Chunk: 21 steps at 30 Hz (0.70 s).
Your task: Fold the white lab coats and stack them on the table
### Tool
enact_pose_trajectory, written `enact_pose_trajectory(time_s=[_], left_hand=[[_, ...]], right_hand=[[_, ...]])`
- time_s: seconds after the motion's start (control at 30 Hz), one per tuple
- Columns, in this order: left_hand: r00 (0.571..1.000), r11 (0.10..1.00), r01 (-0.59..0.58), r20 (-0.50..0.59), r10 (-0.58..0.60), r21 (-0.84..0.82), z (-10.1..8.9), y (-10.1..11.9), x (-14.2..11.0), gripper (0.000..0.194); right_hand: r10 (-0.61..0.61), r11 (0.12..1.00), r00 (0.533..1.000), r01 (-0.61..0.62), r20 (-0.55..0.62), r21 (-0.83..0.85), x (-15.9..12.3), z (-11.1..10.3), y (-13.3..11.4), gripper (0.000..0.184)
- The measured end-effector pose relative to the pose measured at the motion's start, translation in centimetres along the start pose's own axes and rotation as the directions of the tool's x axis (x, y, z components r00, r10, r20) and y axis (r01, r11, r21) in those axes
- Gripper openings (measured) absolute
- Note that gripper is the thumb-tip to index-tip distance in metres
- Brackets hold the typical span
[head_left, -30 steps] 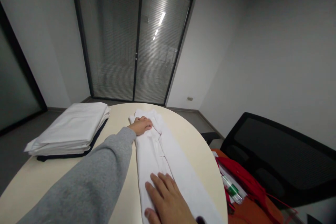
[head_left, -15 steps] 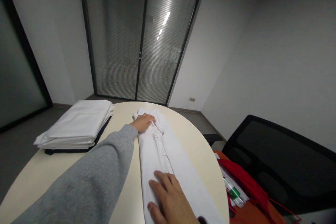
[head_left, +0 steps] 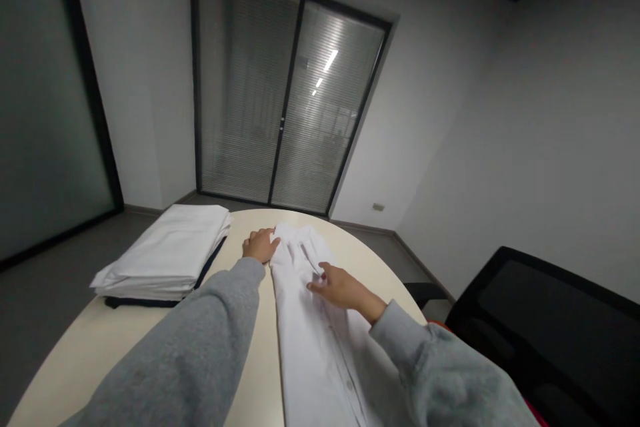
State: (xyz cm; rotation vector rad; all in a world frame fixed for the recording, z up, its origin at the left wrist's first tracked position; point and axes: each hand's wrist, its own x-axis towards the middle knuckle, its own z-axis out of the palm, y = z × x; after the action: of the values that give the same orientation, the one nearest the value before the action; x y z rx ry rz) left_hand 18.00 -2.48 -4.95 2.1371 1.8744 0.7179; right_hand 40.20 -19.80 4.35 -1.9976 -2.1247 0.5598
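Observation:
A white shirt (head_left: 310, 333), folded into a long narrow strip, lies lengthwise on the round cream table (head_left: 150, 340). My left hand (head_left: 260, 244) rests at the shirt's far left corner near the collar, its fingers curled over the cloth edge. My right hand (head_left: 337, 283) lies flat on the upper part of the shirt, fingers stretched toward the collar. Both arms wear grey sleeves.
A stack of folded white cloths on a dark one (head_left: 167, 253) sits at the table's left. A black mesh chair (head_left: 545, 320) stands at the right. Blinded glass doors (head_left: 285, 107) fill the far wall.
My right hand has slid from the near end of the shirt up toward the collar. My left hand has shifted slightly left to the shirt's edge. The view has tilted.

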Motion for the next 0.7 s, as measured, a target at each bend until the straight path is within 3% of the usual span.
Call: enact_pose_trajectory(time_s=[0.13, 0.27, 0.47, 0.57, 0.7], left_hand=[[1.0, 1.0, 0.015, -0.007, -0.016, -0.011, 0.8, -0.3, 0.8, 0.042], [0.999, 0.999, 0.046, -0.009, -0.046, -0.003, 0.8, -1.0, 1.6, 0.027], [0.998, 0.997, 0.06, 0.012, -0.061, 0.052, 0.2, -1.5, 1.8, 0.024], [1.0, 0.994, 0.004, 0.01, -0.005, 0.111, -0.5, -0.7, 1.6, 0.026], [0.985, 0.976, -0.175, 0.027, 0.173, 0.129, -1.0, 1.7, 2.0, 0.037]], right_hand=[[0.07, 0.997, 0.994, -0.072, -0.085, -0.024, 3.0, 2.2, -0.5, 0.066], [0.109, 0.994, 0.987, -0.105, -0.116, 0.035, 4.8, 4.7, -0.4, 0.051], [0.095, 0.986, 0.993, -0.085, -0.064, 0.144, 6.3, 4.8, 1.4, 0.026], [0.111, 0.985, 0.993, -0.103, -0.051, 0.137, 6.6, 5.1, 1.7, 0.021], [0.125, 0.987, 0.989, -0.116, -0.081, 0.107, 6.6, 5.6, 1.5, 0.028]])
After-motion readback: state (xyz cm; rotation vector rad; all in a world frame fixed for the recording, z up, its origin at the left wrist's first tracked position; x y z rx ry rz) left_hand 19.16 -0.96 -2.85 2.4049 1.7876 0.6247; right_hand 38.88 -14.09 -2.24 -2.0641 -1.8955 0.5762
